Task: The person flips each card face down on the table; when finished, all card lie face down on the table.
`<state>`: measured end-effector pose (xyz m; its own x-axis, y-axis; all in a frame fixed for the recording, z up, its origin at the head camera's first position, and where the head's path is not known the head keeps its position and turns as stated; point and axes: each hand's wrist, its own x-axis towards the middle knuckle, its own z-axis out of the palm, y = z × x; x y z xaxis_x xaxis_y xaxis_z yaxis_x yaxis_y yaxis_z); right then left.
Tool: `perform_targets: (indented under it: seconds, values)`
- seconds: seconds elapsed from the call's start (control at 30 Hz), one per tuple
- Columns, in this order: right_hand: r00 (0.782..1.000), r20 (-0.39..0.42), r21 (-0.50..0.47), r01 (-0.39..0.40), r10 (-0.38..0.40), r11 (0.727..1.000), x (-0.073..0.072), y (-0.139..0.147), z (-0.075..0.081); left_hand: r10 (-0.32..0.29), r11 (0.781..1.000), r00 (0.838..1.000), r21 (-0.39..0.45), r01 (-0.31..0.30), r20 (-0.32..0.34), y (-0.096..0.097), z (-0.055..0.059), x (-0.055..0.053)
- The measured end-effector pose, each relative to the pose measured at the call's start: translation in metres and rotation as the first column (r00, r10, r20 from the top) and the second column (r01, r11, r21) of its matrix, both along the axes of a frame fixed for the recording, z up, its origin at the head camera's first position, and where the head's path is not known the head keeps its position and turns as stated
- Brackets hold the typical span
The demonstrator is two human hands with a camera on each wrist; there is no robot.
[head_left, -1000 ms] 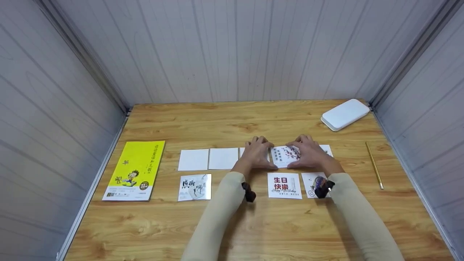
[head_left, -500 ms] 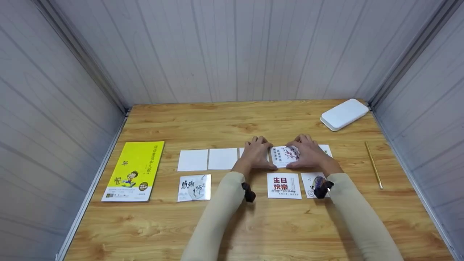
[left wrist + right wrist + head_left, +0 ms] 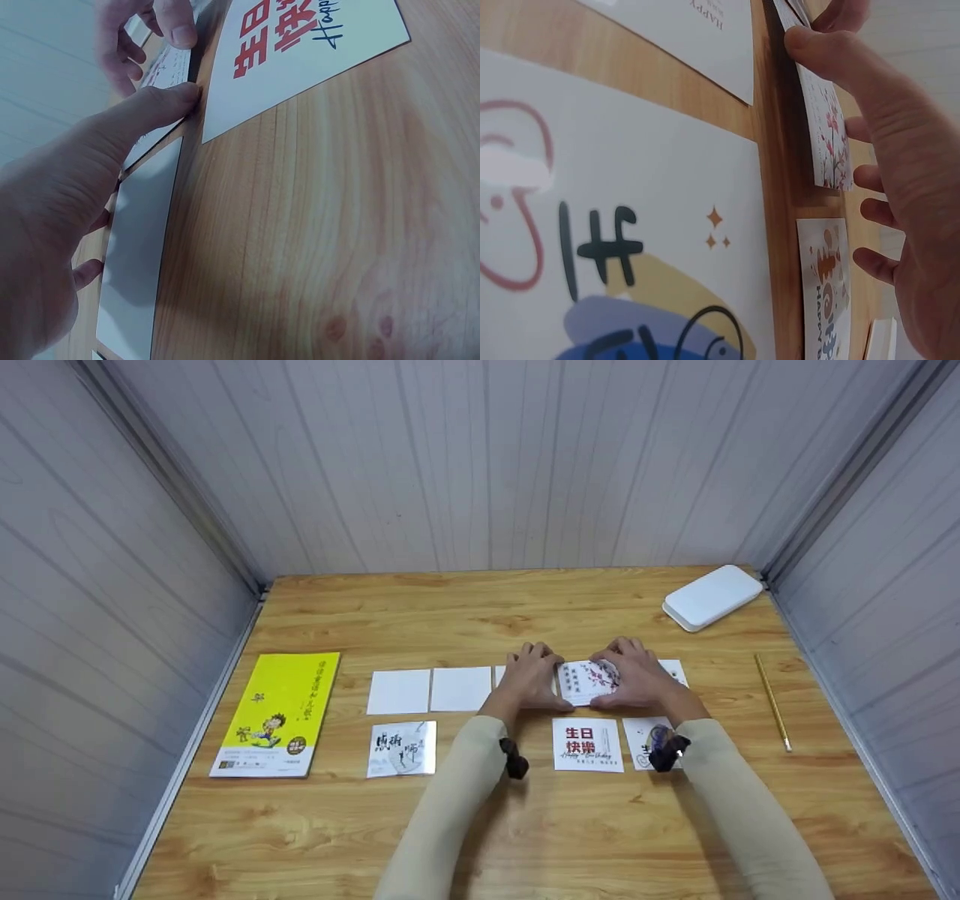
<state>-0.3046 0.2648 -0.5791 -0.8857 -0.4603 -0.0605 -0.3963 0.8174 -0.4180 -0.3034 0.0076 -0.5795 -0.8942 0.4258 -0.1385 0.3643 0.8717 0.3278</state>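
Note:
A white card printed with plum blossoms point(image 3: 586, 679) spans the gap between both hands in the upper row. My left hand point(image 3: 531, 681) grips its left end, thumb at the near corner; its fingers are partly hidden in the left wrist view. At the other end my right hand point(image 3: 636, 679) holds it, thumb point(image 3: 804, 43) on the near edge and fingers behind. A dark shadow runs under the card in the right wrist view. A blank white card point(image 3: 139, 255) lies beneath the left hand. Just nearer sits a card with red birthday lettering point(image 3: 589, 744).
Two more blank cards point(image 3: 399, 691) continue the row leftward; a printed card point(image 3: 826, 285) ends it at right. Nearer lie a grey calligraphy card point(image 3: 402, 748) and one partly under my right wrist point(image 3: 637, 735). A yellow book point(image 3: 277, 712), white case point(image 3: 712, 596) and gold pencil point(image 3: 772, 701) surround them.
My right hand and the plum-blossom card have edged very slightly left. The left hand and the other cards look the same.

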Motion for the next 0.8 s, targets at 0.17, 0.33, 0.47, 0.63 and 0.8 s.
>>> perform_targets:
  seconds: [0.17, 0.33, 0.47, 0.63, 0.8]
  values:
    - [1.000, 0.001, -0.008, -0.001, 0.001, 1.000, 0.0006, -0.0012, 0.0010, 0.003, 1.000, 1.000, 0.019, -0.003, 0.004, -0.0009, -0.0003, 0.0005]
    - [1.000, 0.005, 0.025, -0.010, 0.010, 1.000, 0.0016, -0.0013, 0.0007, 0.000, 0.999, 1.000, 0.038, -0.001, 0.009, -0.0023, -0.0015, 0.0006]
    - [1.000, 0.014, 0.036, -0.009, 0.009, 0.999, 0.0022, -0.0008, 0.0024, 0.000, 0.999, 1.000, 0.053, -0.001, 0.005, -0.0022, -0.0018, 0.0004]
    - [1.000, 0.023, 0.045, -0.019, 0.018, 0.999, 0.0017, -0.0012, 0.0038, -0.004, 0.998, 1.000, 0.060, 0.005, -0.008, -0.0010, -0.0013, 0.0003]
    - [0.999, 0.050, 0.052, -0.017, 0.014, 0.999, 0.0013, -0.0020, 0.0054, -0.031, 0.998, 0.999, 0.048, 0.032, -0.027, -0.0003, 0.0005, -0.0009]
